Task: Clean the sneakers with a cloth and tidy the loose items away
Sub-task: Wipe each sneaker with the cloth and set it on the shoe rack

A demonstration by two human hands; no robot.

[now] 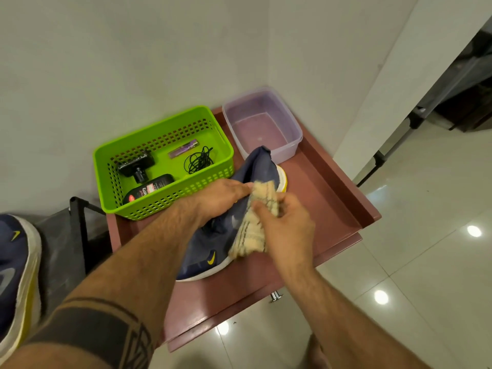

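Note:
A navy sneaker (210, 246) with a white sole and yellow logo lies on the reddish-brown table (327, 203). My left hand (221, 195) grips its upper near the opening and steadies it. My right hand (285, 225) holds a beige cloth (253, 230) bunched against the sneaker's side. The second navy sneaker (16, 267) sits off the table at the far left. In the green basket (127, 203) lie a black bottle (151, 189), a black device (137, 166), a purple stick (183, 149) and a coiled black cord (198, 159).
A clear plastic tub (292, 123) holding water stands at the table's back right corner, just behind the sneaker's heel. The table has raised rims and a knob (277, 296) on its front. A black stand (80, 222) is left of the table. Glossy tile floor (412, 275) lies right.

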